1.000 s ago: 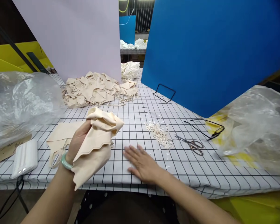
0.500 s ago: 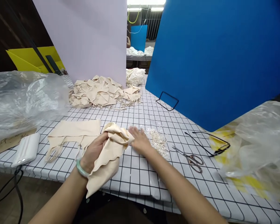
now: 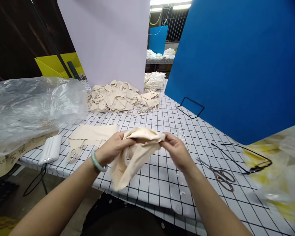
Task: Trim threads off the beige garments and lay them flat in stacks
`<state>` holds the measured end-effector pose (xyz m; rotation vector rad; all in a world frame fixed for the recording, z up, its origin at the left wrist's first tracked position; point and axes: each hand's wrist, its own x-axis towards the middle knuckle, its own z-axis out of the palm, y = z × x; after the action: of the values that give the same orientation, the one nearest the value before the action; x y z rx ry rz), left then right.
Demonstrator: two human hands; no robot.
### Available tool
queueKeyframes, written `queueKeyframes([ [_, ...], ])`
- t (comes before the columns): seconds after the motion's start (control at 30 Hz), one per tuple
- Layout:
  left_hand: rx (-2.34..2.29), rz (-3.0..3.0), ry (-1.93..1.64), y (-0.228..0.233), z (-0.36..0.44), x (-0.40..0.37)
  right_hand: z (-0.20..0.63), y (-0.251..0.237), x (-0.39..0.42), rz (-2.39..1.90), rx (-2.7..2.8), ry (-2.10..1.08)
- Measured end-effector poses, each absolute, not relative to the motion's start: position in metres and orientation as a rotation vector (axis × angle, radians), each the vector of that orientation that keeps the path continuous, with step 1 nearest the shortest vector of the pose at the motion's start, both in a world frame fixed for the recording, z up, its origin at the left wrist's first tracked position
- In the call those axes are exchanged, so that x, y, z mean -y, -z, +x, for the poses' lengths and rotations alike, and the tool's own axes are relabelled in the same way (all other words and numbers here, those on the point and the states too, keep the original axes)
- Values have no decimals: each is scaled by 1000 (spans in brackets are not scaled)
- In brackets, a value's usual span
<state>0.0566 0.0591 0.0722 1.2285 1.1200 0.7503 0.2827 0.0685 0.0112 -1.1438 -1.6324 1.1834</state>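
Both my hands hold one crumpled beige cloth piece [image 3: 137,149] above the near edge of the checked table [image 3: 162,183]. My left hand [image 3: 114,150], with a green bangle at the wrist, grips its left side. My right hand [image 3: 177,150] pinches its right top edge. The cloth's lower part hangs down toward me. A flat beige cloth piece with straps [image 3: 89,136] lies on the table just left of my left hand.
A heap of beige cloth pieces [image 3: 121,98] lies at the back, white ones [image 3: 154,80] behind it. Scissors [image 3: 220,173] and a black wire stand [image 3: 245,157] are at right. Clear plastic bags [image 3: 31,108] sit left and far right, a white power bank [image 3: 50,149] at left. Blue and white boards stand behind.
My right hand left the table surface and took hold of the cloth's right edge. The cloth now stretches between both hands, and the view has shifted left.
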Motion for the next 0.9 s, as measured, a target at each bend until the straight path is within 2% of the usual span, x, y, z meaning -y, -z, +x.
queueKeyframes([
  [0.17,-1706,2041,-506,-15,28,-86,311,26,-85,-1620,1899,-740],
  [0.33,-1751,2042,-540,30,26,-74,302,52,-84,-1686,1918,-499],
  [0.43,-1734,2228,-571,31,30,-84,285,53,-104,-1763,1966,-333],
  [0.57,-1419,2446,-261,24,31,-108,273,40,-120,-1752,2021,-419],
  [0.73,-1275,2601,-71,7,10,-98,285,26,-80,-1380,1893,-67],
  [0.9,-1216,2581,-168,-2,-22,-67,295,55,-31,-1327,2243,13],
])
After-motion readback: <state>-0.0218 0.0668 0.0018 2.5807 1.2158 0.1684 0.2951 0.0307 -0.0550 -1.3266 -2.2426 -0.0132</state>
